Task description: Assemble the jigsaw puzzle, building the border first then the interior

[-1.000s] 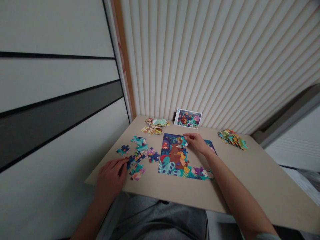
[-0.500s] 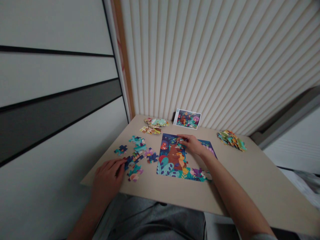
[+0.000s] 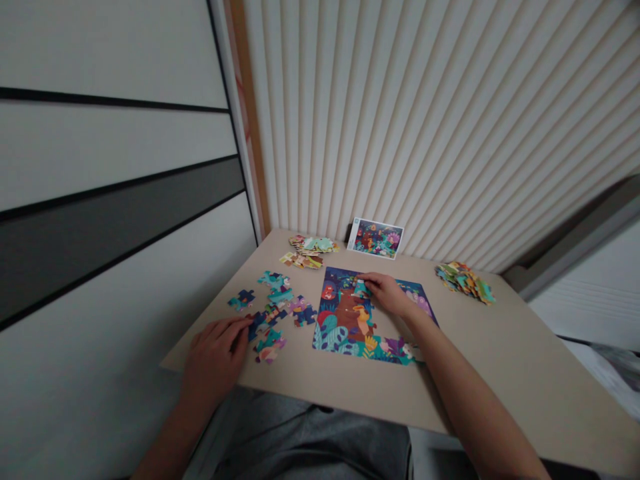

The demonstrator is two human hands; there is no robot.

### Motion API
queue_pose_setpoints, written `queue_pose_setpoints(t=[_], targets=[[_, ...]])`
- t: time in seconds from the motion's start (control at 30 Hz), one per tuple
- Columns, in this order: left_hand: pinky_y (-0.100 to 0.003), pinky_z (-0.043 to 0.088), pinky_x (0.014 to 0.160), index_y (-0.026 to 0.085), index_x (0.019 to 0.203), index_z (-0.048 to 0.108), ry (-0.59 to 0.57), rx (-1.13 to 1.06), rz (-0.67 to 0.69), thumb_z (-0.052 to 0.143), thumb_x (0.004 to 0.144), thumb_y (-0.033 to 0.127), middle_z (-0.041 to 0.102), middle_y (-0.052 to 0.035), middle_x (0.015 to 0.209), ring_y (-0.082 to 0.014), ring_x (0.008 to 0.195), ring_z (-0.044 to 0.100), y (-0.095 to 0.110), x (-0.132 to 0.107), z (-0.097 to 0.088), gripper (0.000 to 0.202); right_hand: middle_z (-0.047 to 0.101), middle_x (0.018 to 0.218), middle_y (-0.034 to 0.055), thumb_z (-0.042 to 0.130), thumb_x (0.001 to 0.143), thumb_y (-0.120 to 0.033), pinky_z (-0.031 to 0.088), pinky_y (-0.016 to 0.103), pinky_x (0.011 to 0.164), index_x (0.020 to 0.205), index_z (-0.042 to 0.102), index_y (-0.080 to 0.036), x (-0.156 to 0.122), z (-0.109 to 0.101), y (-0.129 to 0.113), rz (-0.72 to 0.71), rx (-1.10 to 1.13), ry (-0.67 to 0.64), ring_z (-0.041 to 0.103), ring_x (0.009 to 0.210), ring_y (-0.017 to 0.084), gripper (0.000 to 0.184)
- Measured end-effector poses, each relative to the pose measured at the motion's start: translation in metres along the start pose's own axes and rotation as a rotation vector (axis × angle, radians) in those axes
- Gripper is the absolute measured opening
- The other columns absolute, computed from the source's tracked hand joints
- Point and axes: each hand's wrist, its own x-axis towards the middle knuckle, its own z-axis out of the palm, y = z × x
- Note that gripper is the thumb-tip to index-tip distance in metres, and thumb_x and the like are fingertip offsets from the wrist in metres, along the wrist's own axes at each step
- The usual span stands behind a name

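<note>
A partly assembled jigsaw puzzle (image 3: 345,320) lies at the middle of the table, its dark picture filled in at the left and along the bottom. My right hand (image 3: 387,293) reaches over its upper part, fingers pinched on a teal puzzle piece (image 3: 361,289) just above or against the assembled part. At the left, my left hand (image 3: 217,350) rests on the table with its fingers loosely spread. Its fingertips touch a dark blue puzzle piece (image 3: 257,325) at the edge of a group of loose pieces (image 3: 276,293).
Behind the puzzle a picture card (image 3: 375,239) leans upright. One pile of pieces (image 3: 310,250) sits at the back left, another pile (image 3: 465,282) at the right. A pleated blind (image 3: 350,120) closes off the table's (image 3: 500,373) back; a white panel (image 3: 215,253) stands at the left.
My right hand has shifted slightly downward over the puzzle, and the teal piece at its fingertips shows more clearly. My left hand has stayed in place.
</note>
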Motion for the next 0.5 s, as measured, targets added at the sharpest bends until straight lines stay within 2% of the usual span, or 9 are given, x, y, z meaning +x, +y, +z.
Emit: queue_pose_setpoints(t=[0.17,0.3,0.37,0.43,0.5], targets=[[-0.046,0.046,0.102,0.026,0.113,0.071,0.009,-0.004,0.001,0.046,0.098,0.037,0.073,-0.0068,0.117,-0.0283,0.108,0.064,0.000,0.000,0.000,0.031,0.076,0.114,0.0078,0.053,0.093,-0.020,0.052,0.043,0.099,0.117,0.076,-0.023,-0.001,0.000,-0.006,0.014,0.022,0.006,0.070,0.104,0.024,0.033],[-0.046,0.046,0.103,0.026,0.113,0.071,0.001,-0.014,0.001,0.047,0.098,0.036,0.073,-0.0070,0.117,-0.0287,0.109,0.064,0.001,0.001,-0.001,0.031,0.075,0.115,0.0090,0.056,0.092,-0.025,0.051,0.042,0.098,0.118,0.075,-0.021,-0.002,-0.006,-0.006,0.044,0.074,0.141,0.068,0.103,0.023,0.032],[-0.046,0.046,0.102,0.026,0.112,0.071,0.001,-0.015,-0.009,0.047,0.098,0.037,0.073,-0.0065,0.118,-0.0289,0.109,0.064,0.001,0.001,-0.001,0.030,0.074,0.114,0.0099,0.058,0.091,-0.030,0.054,0.039,0.091,0.120,0.073,-0.020,-0.003,-0.010,-0.009,0.093,0.147,0.201,0.069,0.095,0.022,0.034],[-0.046,0.046,0.101,0.027,0.112,0.071,0.001,-0.012,-0.020,0.047,0.098,0.036,0.073,-0.0063,0.118,-0.0288,0.109,0.064,0.003,0.001,-0.002,0.030,0.075,0.109,0.0099,0.061,0.089,-0.034,0.055,0.036,0.082,0.121,0.072,-0.018,-0.006,-0.010,-0.017,0.136,0.215,0.175,0.068,0.085,0.021,0.038],[-0.046,0.046,0.101,0.026,0.111,0.072,0.002,-0.005,-0.024,0.047,0.098,0.036,0.073,-0.0065,0.117,-0.0287,0.109,0.064,0.006,0.002,-0.003,0.029,0.075,0.099,0.0079,0.063,0.087,-0.036,0.054,0.032,0.074,0.120,0.073,-0.016,-0.010,-0.005,-0.033,0.158,0.246,0.069,0.065,0.077,0.018,0.039]])
